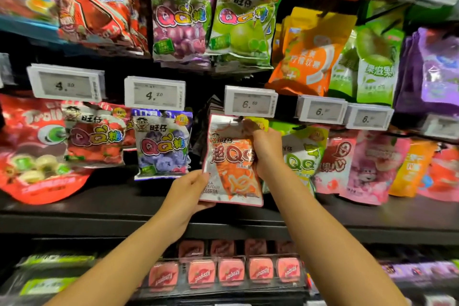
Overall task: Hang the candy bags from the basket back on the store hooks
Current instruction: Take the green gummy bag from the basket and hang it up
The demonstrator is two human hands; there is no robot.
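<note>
**Cola candy bag held up at the hook under the 6.50 tag**

Head view: An orange-and-silver candy bag (pixel 231 159) was held upright in front of the hanging display, its top edge raised to just below the price tag marked 6.50 (pixel 250 101). The bag's lower left corner was gripped by the left hand (pixel 188 190), with the thumb laid on the front face and the other fingers curled behind. The upper right part of the bag was held by the right hand (pixel 264 149), its fingers bent round the bag's right edge and its fingertips raised to the top edge near the hook (pixel 239 119); whether the hole had been threaded onto the hook could not be told.

To the left of the held bag, a blue-purple bag (pixel 162 144) was seen hanging under the tag marked 4.20 (pixel 155 93), and a red strawberry bag (pixel 95 135) further left. Just to the right, partly hidden by the right hand, a green bag (pixel 304 156) was hung, with pink bags (pixel 357 164) beyond it. In the upper row, a purple grape bag (pixel 180 18) and a green apple bag (pixel 242 25) were hung side by side. On the near, lower shelf, a row of pink tins (pixel 231 272) was laid out. No basket was shown.
</note>
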